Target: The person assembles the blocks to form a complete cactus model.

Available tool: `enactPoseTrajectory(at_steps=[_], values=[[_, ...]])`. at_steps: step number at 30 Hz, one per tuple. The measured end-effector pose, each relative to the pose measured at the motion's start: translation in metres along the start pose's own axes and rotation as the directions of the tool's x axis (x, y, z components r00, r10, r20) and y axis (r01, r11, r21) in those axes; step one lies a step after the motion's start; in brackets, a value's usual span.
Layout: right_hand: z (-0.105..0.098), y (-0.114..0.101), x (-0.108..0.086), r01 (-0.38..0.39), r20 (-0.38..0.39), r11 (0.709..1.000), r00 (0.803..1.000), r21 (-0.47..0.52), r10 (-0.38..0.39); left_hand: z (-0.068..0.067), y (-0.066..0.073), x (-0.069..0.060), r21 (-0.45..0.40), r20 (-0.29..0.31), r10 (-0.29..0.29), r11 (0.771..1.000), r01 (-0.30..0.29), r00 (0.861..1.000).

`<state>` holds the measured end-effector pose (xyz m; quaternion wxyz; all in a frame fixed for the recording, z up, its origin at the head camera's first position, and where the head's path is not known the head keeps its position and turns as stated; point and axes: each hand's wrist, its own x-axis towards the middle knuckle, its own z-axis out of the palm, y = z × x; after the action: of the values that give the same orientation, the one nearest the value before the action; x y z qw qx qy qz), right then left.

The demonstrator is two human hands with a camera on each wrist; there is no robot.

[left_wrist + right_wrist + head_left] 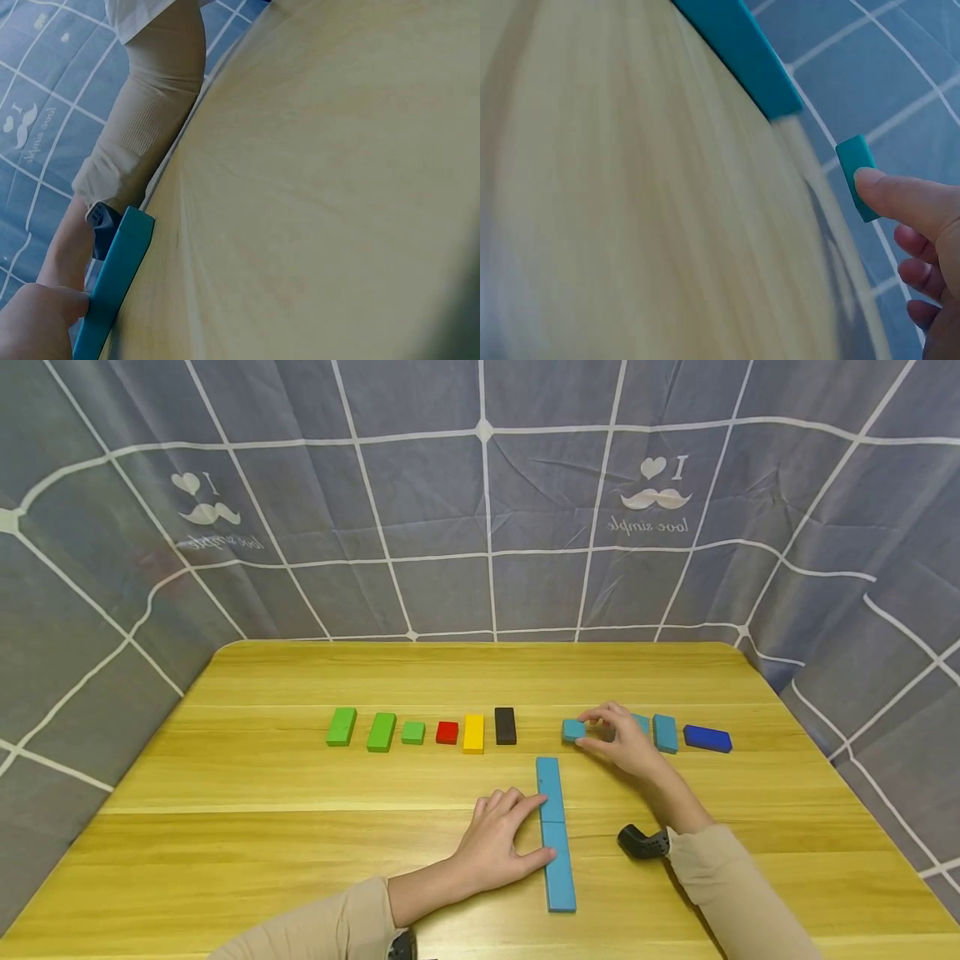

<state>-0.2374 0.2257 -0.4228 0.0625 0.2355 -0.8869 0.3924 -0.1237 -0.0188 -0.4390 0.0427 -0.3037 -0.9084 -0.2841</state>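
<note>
Two long light-blue blocks lie end to end in the head view, a far one (551, 785) and a near one (558, 877). The left hand (495, 843) touches their left side, forefinger at the far block and thumb at the near one. Beyond them, the right hand (622, 739) pinches a small light-blue block (573, 730) between thumb and fingers. The right wrist view shows the right thumb pressed on that small block (857, 176). In the left wrist view, the left hand (34, 322) has its thumb against a long blue block (120, 277).
Left of the right hand, a row holds green blocks (381, 732), a red block (447, 732), a yellow block (473, 733) and a black block (506, 726). Light-blue blocks (664, 733) and a dark-blue block (707, 738) lie to its right. A grey curtain (420, 510) hangs behind the table (262, 777).
</note>
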Motion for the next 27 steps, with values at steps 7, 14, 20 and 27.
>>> enactPoseTrajectory(at_steps=[7,14,20,27], values=[[0.018,-0.008,0.008,0.049,0.062,0.998,0.997,0.041,-0.052,-0.001,0.000,0.001,0.004,0.011,0.000,1.000,0.000,1.000],[0.027,-0.009,0.010,0.020,0.112,0.998,0.993,0.057,-0.026,-0.001,0.000,0.000,0.006,0.013,0.002,1.000,-0.002,1.000],[0.029,-0.007,0.011,-0.004,0.133,0.998,0.991,0.055,-0.003,-0.001,0.000,0.001,0.008,0.010,0.004,1.000,-0.004,1.000],[0.029,-0.008,0.012,-0.058,0.137,0.992,0.990,0.111,0.042,-0.001,0.000,0.001,0.006,0.007,0.001,1.000,-0.001,1.000]])
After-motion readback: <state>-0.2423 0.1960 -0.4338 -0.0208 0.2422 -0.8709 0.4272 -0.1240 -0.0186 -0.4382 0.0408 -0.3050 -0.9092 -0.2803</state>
